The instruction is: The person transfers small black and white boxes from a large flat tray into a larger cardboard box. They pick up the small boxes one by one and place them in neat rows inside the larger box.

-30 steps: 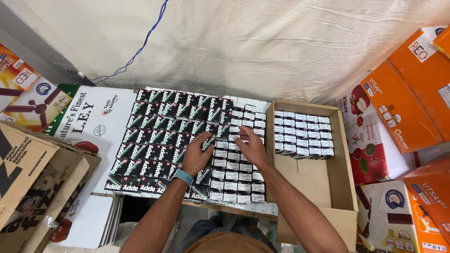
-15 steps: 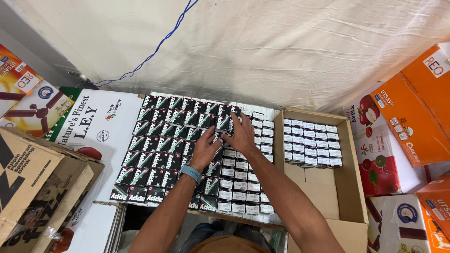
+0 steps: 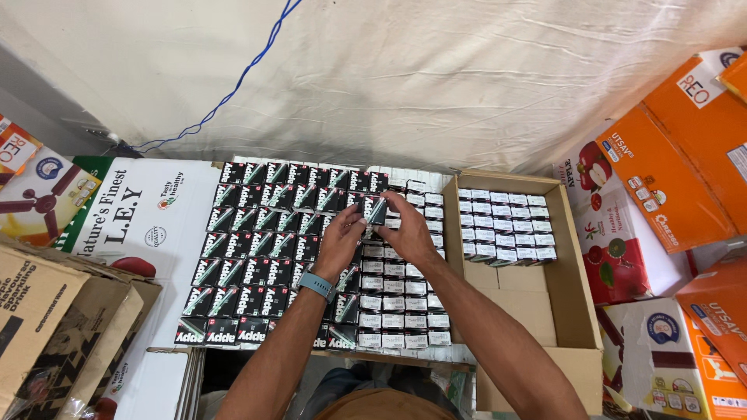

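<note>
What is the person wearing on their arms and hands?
Both forearms are bare, with no sleeves in view. The left hand and right hand wear no gloves. The only thing worn is a wristband on the left wrist: a grey-blue strap with a small dark face, like a watch or fitness band. No rings can be made out.

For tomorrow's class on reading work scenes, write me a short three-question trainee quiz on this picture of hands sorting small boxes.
1. True or false: both hands hold one small black box.
2. Where is the open carton? A: right of the rows of boxes. B: left of them.
3. Fill in: the left wrist bears a blue ____.

Key: 1 true. 2 A. 3 band.
</note>
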